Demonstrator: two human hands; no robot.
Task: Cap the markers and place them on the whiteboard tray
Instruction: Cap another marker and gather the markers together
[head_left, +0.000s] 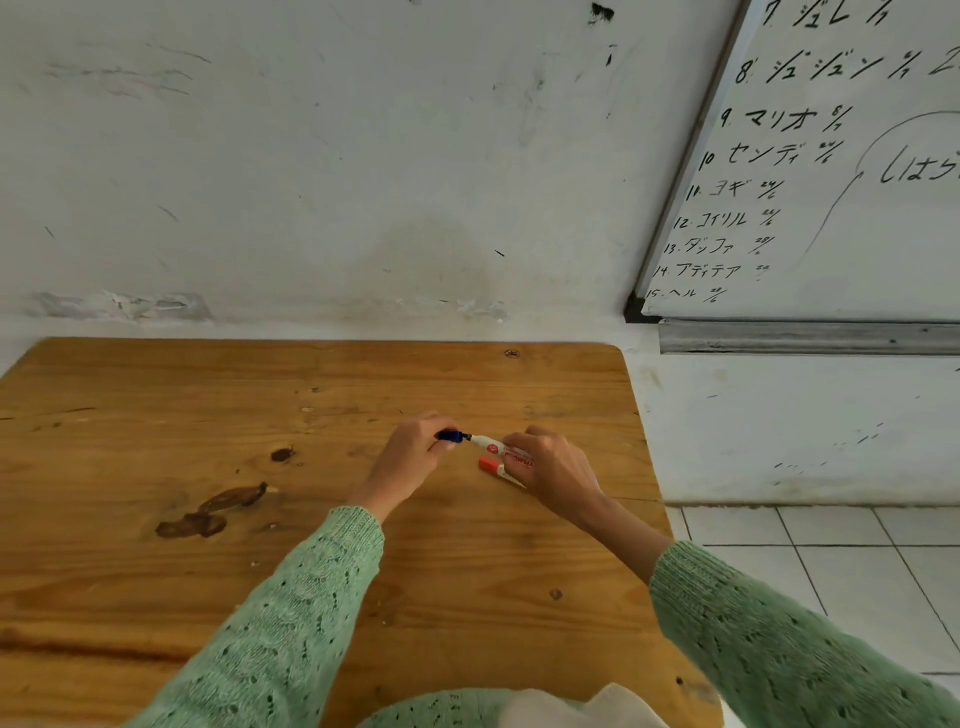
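Note:
My left hand (410, 457) pinches a dark blue cap (451, 436) just above the wooden table (208, 519). The cap's mouth meets the black tip of a white marker (488, 444), whose barrel my right hand (553, 465) grips. A second white marker with a red cap (493, 467) lies on the table just below, partly under my right hand. The metal whiteboard tray (805, 338) runs along the bottom of the whiteboard (831, 208) at the upper right.
The table's far edge sits against a scuffed white wall (311, 182). Right of the table is white tiled floor (831, 571). The whiteboard carries black handwriting. My green knitted sleeves (291, 623) cross the near half of the table.

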